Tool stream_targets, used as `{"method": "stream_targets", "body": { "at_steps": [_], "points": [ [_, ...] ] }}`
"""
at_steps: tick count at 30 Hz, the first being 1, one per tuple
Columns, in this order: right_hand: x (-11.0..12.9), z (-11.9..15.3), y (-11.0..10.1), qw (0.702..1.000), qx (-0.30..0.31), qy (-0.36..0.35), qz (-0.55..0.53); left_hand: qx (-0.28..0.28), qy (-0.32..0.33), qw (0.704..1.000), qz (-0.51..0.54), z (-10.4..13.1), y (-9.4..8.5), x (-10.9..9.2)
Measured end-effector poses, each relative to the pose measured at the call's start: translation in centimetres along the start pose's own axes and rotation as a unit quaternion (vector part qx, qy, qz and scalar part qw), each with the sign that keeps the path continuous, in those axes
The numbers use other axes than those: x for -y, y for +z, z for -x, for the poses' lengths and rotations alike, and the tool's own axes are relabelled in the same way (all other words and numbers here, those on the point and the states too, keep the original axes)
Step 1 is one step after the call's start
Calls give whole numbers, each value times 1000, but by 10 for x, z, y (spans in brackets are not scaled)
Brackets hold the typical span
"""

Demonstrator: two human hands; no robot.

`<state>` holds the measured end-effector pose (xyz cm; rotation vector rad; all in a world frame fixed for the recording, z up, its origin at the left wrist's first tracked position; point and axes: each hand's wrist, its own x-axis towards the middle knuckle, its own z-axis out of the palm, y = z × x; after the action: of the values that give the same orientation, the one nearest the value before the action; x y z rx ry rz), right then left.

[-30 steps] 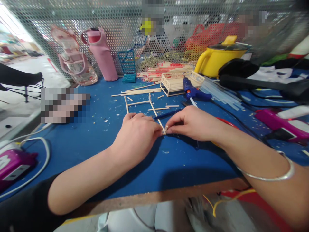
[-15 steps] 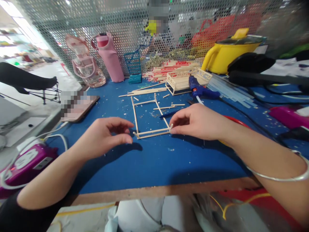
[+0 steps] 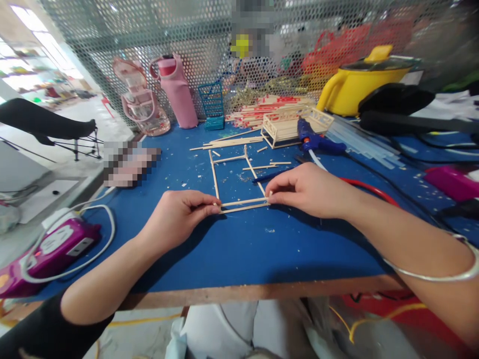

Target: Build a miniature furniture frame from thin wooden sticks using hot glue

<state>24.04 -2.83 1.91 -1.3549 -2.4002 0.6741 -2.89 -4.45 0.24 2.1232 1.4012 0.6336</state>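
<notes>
- Head view: left hand (image 3: 179, 215) pinching the stick frame (image 3: 243, 202) at its near left corner
- right hand (image 3: 310, 192) has the near right corner pinched too
- frame's sitting on the blue worktop (image 3: 239, 254)

Glows brightest at upper left, nearly blown out around the windows (image 3: 33, 22). Spreads softly over the blue tabletop (image 3: 239, 249), with dark shadows beneath the left hand (image 3: 187, 212) and right hand (image 3: 305, 191) and a broader one at lower centre-right. Glints on the silver bangle (image 3: 464, 275) at far right. Dims and smears at upper right, stretches toward the edges, pixelates at top centre.
</notes>
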Motion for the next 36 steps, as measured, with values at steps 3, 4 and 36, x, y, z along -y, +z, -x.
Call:
{"method": "stream_targets", "body": {
  "at_steps": [3,4,36],
  "points": [
    [0,0,0,1000,6,-4,8,21,5,1000,1,-4,0,0],
    [0,0,0,1000,7,-6,11,23,4,1000,4,-4,0,0],
    [-2,0,-1,1000,-6,12,20,15,-51,996,70,-1,5,-1]
  ]
}}
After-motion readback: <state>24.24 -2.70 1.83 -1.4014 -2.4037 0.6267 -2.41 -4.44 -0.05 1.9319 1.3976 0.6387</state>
